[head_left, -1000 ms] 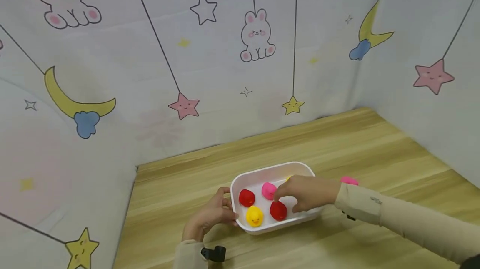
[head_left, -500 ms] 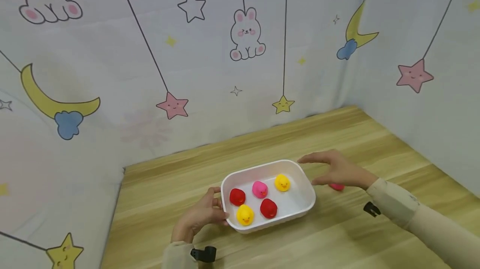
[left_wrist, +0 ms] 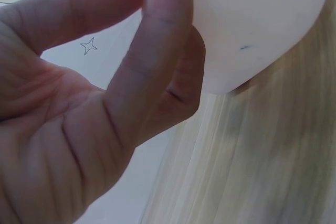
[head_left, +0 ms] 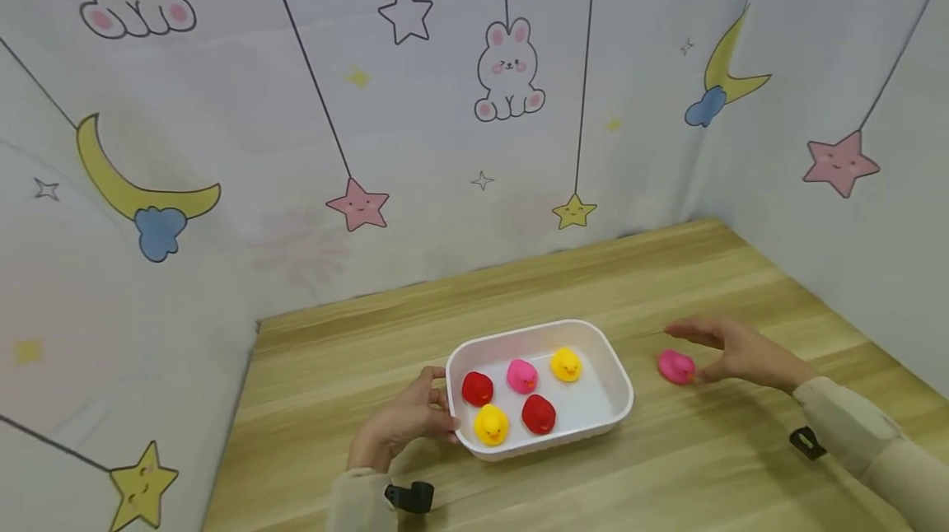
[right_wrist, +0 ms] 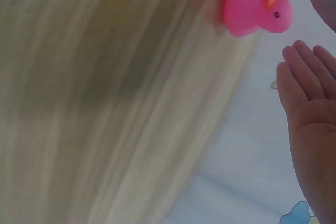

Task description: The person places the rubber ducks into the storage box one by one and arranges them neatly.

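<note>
A white plastic tray (head_left: 619, 400) holds several small toy ducks: two red, two yellow and one pink. My left hand (head_left: 404, 421) grips the tray's left end, thumb at the near corner and fingers along the side; in the left wrist view that hand (left_wrist: 121, 77) is curled against the tray's pale wall (left_wrist: 252, 24). Outside the tray, to its right, a pink rubber duck (head_left: 676, 367) lies on the table. My right hand (head_left: 749, 351) hovers just right of this duck, thumb and fingers spread apart. The right wrist view has the pink duck (right_wrist: 252, 6) beside the extended fingers (right_wrist: 304, 72).
The wood-grain table (head_left: 356, 351) runs back to a white cloth wall (head_left: 430, 128) printed with rabbits, stars and moons. Another cloth side (head_left: 830, 252) borders the table on the right. A dark strap-mounted device (head_left: 410, 497) sits at my left wrist.
My right hand has left the tray's inside and moved right to the pink duck on the table, baring the yellow duck at the tray's back. The left hand has stayed on the tray.
</note>
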Available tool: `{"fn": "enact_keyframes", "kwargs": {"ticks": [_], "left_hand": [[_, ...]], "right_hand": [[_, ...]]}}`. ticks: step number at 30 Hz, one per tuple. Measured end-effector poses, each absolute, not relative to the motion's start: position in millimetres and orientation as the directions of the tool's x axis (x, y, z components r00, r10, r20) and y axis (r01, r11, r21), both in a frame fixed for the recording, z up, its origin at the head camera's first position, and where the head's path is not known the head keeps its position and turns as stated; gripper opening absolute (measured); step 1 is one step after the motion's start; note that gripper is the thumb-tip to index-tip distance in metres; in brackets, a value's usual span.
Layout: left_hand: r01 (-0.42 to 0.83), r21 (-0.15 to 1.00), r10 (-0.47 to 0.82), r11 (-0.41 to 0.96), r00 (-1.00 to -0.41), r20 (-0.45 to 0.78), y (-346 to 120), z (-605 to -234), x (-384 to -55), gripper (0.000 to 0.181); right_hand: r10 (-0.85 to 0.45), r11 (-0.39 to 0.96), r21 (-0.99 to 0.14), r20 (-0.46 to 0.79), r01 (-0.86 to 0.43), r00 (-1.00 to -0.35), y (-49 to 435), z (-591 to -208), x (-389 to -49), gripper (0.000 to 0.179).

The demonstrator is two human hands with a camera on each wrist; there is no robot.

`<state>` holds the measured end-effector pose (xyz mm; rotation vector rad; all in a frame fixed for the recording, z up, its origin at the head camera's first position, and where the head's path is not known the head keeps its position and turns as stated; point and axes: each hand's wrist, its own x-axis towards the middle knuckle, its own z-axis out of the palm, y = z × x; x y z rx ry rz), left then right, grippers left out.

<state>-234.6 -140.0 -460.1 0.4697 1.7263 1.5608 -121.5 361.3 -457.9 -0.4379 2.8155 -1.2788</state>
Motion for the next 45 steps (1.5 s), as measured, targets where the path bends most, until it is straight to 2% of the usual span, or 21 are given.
{"fn": "enact_keyframes", "kwargs": {"ticks": [10,18,25,33,41,45], "left_hand": [[-0.22,0.953,0.692,0.208,-0.656,-0.302,-138,-462,-234,0.081],[-0.225,0.956,0.694,0.189,-0.658,-0.292,-141,-461,-233,0.081],[-0.22,0.955,0.694,0.2,-0.656,-0.297,-145,-463,-233,0.081],[-0.211,0.955,0.688,0.21,-0.662,-0.298,-144,-464,-233,0.078],[-0.207,0.95,0.675,0.234,-0.669,-0.312,-143,-462,-232,0.076],[-0.21,0.949,0.675,0.234,-0.668,-0.314,-144,-462,-233,0.078]], "right_hand": [[-0.318,0.58,-0.768,0.094,-0.272,-0.943,372,-485,-123,0.074],[-0.334,0.631,-0.692,0.166,-0.351,-0.928,367,-499,-128,0.063],[-0.292,0.692,-0.634,0.19,-0.344,-0.937,362,-501,-126,0.053],[-0.233,0.663,-0.704,0.129,-0.254,-0.964,358,-481,-125,0.059],[-0.213,0.663,-0.711,0.117,-0.232,-0.97,339,-453,-127,0.055],[-0.22,0.652,-0.711,0.155,-0.264,-0.963,326,-442,-127,0.052]]}}
